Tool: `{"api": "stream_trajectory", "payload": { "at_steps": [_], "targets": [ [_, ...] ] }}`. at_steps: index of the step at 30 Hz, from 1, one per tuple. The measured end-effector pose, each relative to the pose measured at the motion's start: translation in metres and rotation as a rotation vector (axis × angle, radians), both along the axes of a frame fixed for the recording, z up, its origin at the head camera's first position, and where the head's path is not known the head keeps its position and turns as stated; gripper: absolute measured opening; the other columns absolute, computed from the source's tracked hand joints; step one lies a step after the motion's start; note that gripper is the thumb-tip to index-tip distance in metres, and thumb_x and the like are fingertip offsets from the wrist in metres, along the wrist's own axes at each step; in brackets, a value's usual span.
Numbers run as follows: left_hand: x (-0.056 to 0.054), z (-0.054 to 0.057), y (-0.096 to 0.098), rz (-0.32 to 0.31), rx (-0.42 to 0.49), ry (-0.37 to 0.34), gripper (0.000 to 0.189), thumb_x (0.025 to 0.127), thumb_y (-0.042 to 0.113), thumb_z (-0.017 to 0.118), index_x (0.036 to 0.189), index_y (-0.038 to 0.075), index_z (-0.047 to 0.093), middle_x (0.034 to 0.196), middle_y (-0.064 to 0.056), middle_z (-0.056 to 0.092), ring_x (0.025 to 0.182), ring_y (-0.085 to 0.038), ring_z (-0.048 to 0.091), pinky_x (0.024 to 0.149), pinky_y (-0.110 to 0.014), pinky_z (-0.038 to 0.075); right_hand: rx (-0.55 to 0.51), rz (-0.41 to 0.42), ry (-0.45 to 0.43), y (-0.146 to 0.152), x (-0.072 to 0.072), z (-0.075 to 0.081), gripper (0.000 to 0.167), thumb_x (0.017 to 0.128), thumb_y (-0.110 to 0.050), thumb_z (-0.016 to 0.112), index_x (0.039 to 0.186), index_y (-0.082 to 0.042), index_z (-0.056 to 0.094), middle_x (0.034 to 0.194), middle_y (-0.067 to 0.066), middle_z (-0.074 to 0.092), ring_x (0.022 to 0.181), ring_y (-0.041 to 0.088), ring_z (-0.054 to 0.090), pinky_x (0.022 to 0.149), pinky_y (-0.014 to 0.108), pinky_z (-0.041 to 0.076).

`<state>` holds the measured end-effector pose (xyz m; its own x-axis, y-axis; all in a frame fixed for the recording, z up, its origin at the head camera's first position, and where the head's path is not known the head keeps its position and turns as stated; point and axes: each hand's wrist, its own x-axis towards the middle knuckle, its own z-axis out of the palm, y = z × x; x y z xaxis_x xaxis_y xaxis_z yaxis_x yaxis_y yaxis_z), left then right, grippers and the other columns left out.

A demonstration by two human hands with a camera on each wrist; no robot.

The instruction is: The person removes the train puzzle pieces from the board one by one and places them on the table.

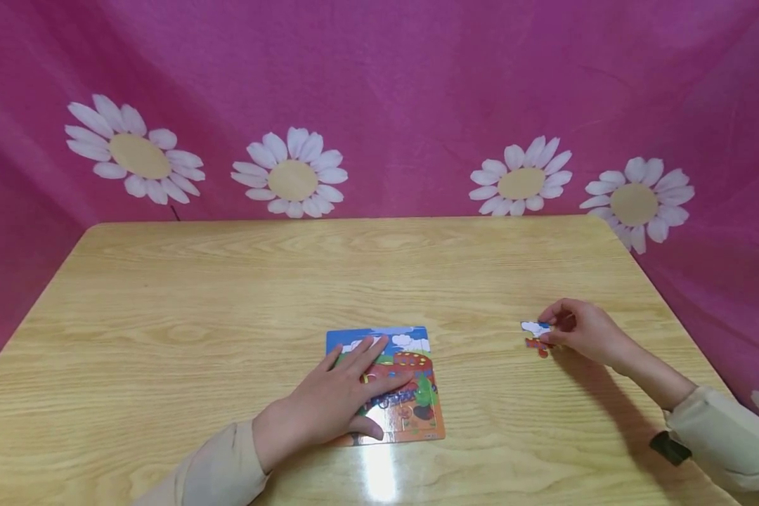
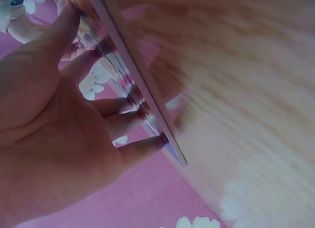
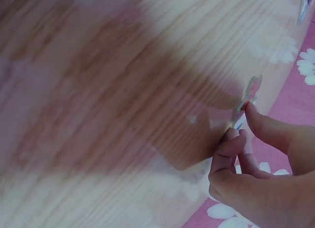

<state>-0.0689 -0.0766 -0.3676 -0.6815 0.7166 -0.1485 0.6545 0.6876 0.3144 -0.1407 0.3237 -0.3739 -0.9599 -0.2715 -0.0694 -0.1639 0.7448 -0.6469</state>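
Observation:
A square jigsaw puzzle (image 1: 422,344) with a picture of clouds, a red shape and green plants lies near the table's front. My left hand (image 1: 322,407) rests palm-down on it, fingers spread, covering its left part. In the left wrist view the fingertips touch the puzzle's face, its thin edge (image 2: 129,65) seen side-on. Off to the right, my right hand (image 1: 591,334) pinches a small jigsaw piece (image 1: 534,327), blue and white above, red and yellow below, between thumb and fingers. Whether this is one piece or two overlapping, I cannot tell. The right wrist view shows the piece (image 3: 253,87) edge-on.
The light wooden table (image 1: 228,281) has rounded far corners. Behind it and at its sides hangs a pink cloth (image 1: 405,105) with large white daisies. A small dark object (image 1: 670,448) shows at the right sleeve.

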Motion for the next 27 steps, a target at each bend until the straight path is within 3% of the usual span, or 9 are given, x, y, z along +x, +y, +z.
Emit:
{"api": "stream_trajectory", "payload": {
  "at_steps": [12, 17, 21, 27],
  "targets": [
    [0.0, -0.001, 0.001, 0.0, 0.003, 0.015, 0.077, 0.084, 0.054, 0.065, 0.152, 0.031, 0.038, 0.162, -0.015, 0.016, 0.147, -0.033, 0.016, 0.111, -0.06, 0.026, -0.006, 0.014, -0.031, 0.003, -0.001, -0.002, 0.02, 0.084, 0.005, 0.072, 0.1, 0.011, 0.062, 0.087, 0.012, 0.066, 0.072, 0.008, 0.059, 0.057, 0.022, 0.051],
    [0.0, -0.001, -0.001, -0.004, 0.037, -0.003, 0.076, 0.085, 0.052, 0.065, 0.152, 0.031, 0.038, 0.162, -0.015, 0.015, 0.147, -0.034, 0.015, 0.111, -0.061, 0.023, -0.001, -0.018, 0.023, 0.003, -0.002, 0.004, 0.022, 0.084, 0.001, 0.074, 0.102, 0.008, 0.064, 0.089, 0.011, 0.065, 0.074, 0.008, 0.058, 0.057, 0.022, 0.05],
    [0.001, -0.002, -0.003, -0.002, 0.064, -0.019, 0.077, 0.084, 0.052, 0.066, 0.152, 0.03, 0.038, 0.162, -0.016, 0.014, 0.148, -0.035, 0.013, 0.112, -0.061, 0.02, -0.11, -0.01, 0.011, -0.011, -0.003, 0.011, 0.024, 0.088, 0.0, 0.071, 0.108, 0.009, 0.062, 0.094, 0.016, 0.067, 0.077, 0.008, 0.061, 0.062, 0.022, 0.052],
    [0.006, -0.003, -0.011, 0.032, 0.072, -0.007, 0.071, 0.086, 0.047, 0.067, 0.15, 0.028, 0.042, 0.161, -0.02, 0.014, 0.147, -0.036, 0.014, 0.113, -0.059, 0.02, -0.286, 0.061, -0.138, -0.063, -0.003, 0.019, 0.026, 0.093, -0.002, 0.065, 0.115, 0.012, 0.06, 0.104, 0.021, 0.069, 0.089, 0.012, 0.065, 0.072, 0.024, 0.054]
  ]
}}
